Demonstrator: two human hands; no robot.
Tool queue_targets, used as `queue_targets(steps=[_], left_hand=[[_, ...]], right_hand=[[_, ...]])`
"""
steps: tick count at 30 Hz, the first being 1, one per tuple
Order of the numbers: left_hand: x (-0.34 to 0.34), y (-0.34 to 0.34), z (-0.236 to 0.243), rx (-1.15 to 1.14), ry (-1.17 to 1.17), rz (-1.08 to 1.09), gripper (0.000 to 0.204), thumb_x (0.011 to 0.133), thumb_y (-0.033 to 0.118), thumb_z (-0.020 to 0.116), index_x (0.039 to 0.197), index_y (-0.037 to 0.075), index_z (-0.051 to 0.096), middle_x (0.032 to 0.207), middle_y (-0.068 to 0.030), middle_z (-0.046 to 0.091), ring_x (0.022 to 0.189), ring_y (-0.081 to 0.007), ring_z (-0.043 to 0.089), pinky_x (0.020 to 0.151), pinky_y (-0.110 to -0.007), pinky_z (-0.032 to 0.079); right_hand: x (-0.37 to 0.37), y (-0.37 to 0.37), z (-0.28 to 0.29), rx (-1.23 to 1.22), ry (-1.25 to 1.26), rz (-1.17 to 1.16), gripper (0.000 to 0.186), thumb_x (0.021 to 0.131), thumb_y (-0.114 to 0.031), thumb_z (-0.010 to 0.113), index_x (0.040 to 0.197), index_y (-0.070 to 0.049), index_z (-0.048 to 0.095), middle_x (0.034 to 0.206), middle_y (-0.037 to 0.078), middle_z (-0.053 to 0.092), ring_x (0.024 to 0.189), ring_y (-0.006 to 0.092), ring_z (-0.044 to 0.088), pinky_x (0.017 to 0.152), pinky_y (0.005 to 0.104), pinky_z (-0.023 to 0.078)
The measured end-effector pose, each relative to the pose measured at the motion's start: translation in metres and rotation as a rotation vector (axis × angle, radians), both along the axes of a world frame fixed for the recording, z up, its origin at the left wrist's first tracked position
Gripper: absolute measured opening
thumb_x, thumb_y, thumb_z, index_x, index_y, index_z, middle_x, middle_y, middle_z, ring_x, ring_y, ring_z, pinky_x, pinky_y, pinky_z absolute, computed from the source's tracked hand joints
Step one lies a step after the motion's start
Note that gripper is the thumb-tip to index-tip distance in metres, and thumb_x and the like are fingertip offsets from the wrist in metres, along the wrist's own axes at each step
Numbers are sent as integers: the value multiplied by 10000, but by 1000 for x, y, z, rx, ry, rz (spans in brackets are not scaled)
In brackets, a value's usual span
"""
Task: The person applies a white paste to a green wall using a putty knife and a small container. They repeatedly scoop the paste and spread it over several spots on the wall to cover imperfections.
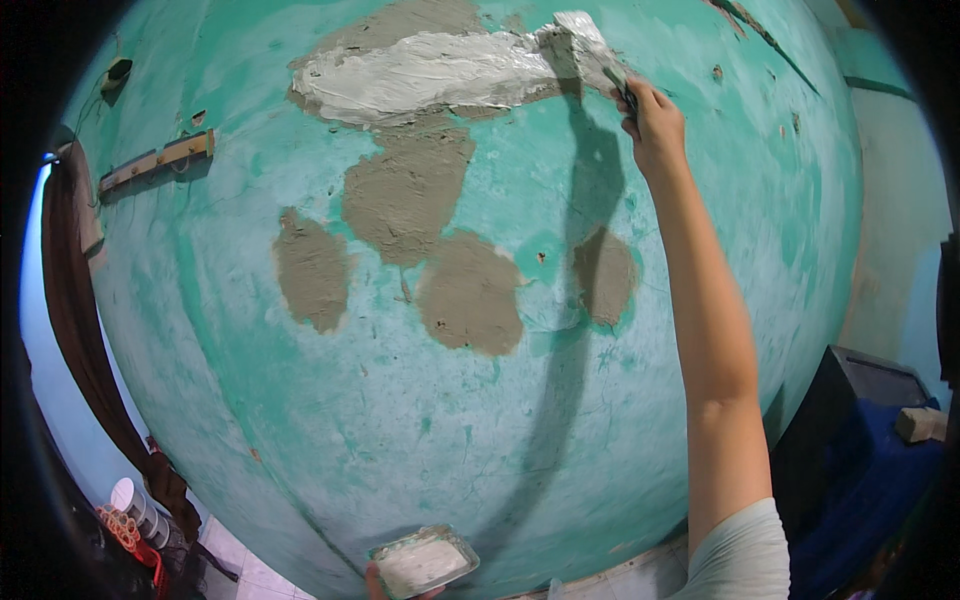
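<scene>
My right hand (pixel 658 125) is raised high on the wall, fingers closed round the dark handle of a putty knife (pixel 592 48). Its broad end is coated white and meets the right end of a band of white paste (pixel 420 75). That band lies over a grey patch near the top of the wall. At the lower edge my left hand (pixel 375 583) grips a shallow, clear rectangular container (pixel 425 562) holding white paste; most of that hand is hidden beneath it.
Several grey patches (pixel 470 295) mark the green wall (pixel 400 430). A wooden strip with hooks (pixel 158 165) is fixed at left, near a brown curtain (pixel 80 270). White tubs (pixel 140 510) stand lower left. A dark-blue covered object (pixel 850 440) bears a beige block (pixel 920 425) at right.
</scene>
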State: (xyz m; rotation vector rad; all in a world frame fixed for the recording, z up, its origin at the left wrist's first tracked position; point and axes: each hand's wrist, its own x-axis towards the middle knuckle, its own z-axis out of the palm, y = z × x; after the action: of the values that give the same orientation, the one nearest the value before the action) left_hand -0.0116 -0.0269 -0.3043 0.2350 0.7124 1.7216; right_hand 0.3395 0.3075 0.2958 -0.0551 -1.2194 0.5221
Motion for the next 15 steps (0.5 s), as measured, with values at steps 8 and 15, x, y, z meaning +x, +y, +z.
queue_targets(steps=[8, 15], left_hand=[[4, -3, 9, -33, 66, -39, 709, 1024, 609, 390, 1471, 79, 539, 1431, -151, 630, 1254, -396, 629, 956, -576, 564], [-3, 1, -16, -66, 58, 50, 727, 999, 633, 437, 1457, 80, 553, 1401, -148, 650, 1226, -380, 649, 965, -564, 566]], right_hand=[[-16, 8, -15, -119, -6, -20, 224, 994, -186, 700, 1088, 17, 691, 926, 104, 747, 709, 108, 607, 507, 240, 402], [3, 25, -42, -121, -88, -291, 305, 1016, -335, 714, 1021, -31, 693, 892, 47, 743, 681, 98, 605, 523, 242, 419]])
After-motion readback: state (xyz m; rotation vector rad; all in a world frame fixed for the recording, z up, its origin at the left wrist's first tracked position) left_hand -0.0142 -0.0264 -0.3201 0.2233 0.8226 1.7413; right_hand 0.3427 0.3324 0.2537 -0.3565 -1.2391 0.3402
